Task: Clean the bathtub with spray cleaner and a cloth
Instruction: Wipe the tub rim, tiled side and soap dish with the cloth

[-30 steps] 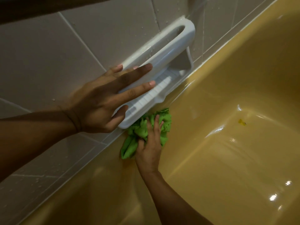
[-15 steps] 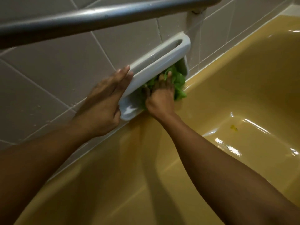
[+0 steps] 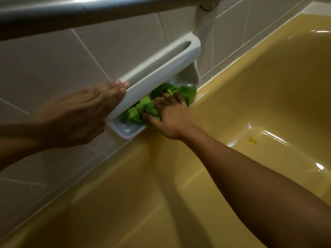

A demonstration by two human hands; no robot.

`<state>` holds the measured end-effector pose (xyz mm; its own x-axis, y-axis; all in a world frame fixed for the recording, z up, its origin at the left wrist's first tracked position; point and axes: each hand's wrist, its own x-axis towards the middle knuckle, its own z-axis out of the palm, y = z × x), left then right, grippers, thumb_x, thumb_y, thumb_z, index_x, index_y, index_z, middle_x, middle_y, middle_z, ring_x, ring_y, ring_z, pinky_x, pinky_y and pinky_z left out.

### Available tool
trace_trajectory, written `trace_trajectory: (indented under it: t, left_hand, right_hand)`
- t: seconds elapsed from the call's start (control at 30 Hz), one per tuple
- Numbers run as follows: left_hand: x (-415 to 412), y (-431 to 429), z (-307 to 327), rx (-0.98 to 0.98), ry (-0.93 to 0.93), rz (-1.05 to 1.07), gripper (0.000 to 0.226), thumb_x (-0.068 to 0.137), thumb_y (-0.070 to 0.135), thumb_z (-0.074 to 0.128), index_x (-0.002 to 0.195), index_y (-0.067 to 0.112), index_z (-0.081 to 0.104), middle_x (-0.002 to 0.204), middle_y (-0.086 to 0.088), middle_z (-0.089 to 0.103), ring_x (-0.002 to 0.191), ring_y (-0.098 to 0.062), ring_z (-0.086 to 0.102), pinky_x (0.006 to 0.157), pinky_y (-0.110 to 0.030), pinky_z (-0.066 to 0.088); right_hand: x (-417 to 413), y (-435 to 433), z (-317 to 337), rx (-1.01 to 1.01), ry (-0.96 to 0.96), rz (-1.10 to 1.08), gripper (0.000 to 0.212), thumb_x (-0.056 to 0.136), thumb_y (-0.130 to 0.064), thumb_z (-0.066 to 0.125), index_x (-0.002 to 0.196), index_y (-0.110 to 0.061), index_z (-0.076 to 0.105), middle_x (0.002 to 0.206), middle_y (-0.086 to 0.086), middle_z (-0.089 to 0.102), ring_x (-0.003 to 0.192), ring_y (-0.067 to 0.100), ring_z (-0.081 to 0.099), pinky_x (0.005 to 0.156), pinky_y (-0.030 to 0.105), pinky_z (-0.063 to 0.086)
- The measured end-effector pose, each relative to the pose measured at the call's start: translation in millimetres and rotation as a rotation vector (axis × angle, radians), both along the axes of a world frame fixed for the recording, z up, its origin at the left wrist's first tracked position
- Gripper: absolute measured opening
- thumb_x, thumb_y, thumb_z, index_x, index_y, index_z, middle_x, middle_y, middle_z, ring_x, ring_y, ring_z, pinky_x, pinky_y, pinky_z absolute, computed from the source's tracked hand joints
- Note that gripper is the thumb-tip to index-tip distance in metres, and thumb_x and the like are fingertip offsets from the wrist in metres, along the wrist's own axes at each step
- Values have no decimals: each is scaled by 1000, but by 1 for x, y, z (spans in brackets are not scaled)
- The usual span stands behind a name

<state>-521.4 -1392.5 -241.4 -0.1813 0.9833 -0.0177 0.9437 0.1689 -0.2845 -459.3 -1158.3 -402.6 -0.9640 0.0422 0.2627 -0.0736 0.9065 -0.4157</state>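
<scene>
I see the bathtub [image 3: 250,83] filling the frame below and right of the soap holder: mustard yellow, smooth and glossy, with bright glints on its floor. Its near rim is cut off at the bottom edge. Behind the holder is the tiled wall [image 3: 53,68], pale and matte with thin grout lines. Above the holder a grey rail [image 3: 89,13] crosses the top, out of focus.

The soap holder [image 3: 161,74] is white and hard, a rounded bar over a shallow tray. My left hand [image 3: 77,115] lies at its left end, fingers straight and pressed together against the bar, though badly blurred. My right hand [image 3: 172,115] presses down on the tray, fingers spread, their tips lost in folds.

Under it the cloth [image 3: 141,110], green, soft and crumpled, lies on the tray. Its long axis follows the bar, lower left to upper right, partly hidden beneath it.

Well right of the holder, a small yellow speck [image 3: 252,140] sits on the tub floor.
</scene>
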Motion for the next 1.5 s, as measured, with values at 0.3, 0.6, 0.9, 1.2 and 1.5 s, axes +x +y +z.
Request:
trace_trajectory:
  t: [0.3,0.6,0.9,1.2,1.5]
  left_hand:
    - [4,12,-19,101,19,-150,69,88,-5,41,155,-11,26,166,-28,19,155,-40,21,126,-52,25]
    - [4,22,-15,79,-59,-124,78,87,8,57,158,-1,27,169,-19,19,157,-36,19,123,-59,27]
    - [3,38,-9,153,-116,-139,60,102,26,53,156,5,39,167,-14,28,152,-30,33,121,-55,32]
    - [4,38,-11,136,-37,-120,66,101,27,55,157,0,32,168,-18,24,156,-36,21,121,-58,32]
    - [6,41,-14,133,9,-93,68,99,30,59,156,1,35,167,-20,25,156,-38,21,121,-57,33]
  right_hand:
    - [-21,20,-2,36,19,-357,66,96,-67,28,133,-20,57,144,10,51,141,34,37,121,50,19]
    - [5,-88,-2,-55,124,-217,48,93,-54,46,115,-19,70,126,7,67,120,29,54,109,45,30]
    - [11,-23,10,33,-15,88,57,103,-60,32,130,-22,66,142,3,60,136,24,46,116,46,26]
    - [-15,32,6,119,-82,-255,68,98,-66,23,133,-23,62,145,6,50,142,34,35,121,56,18]
    - [6,-40,4,-37,58,-131,59,98,-56,32,128,-20,68,139,8,60,136,33,44,117,53,25]
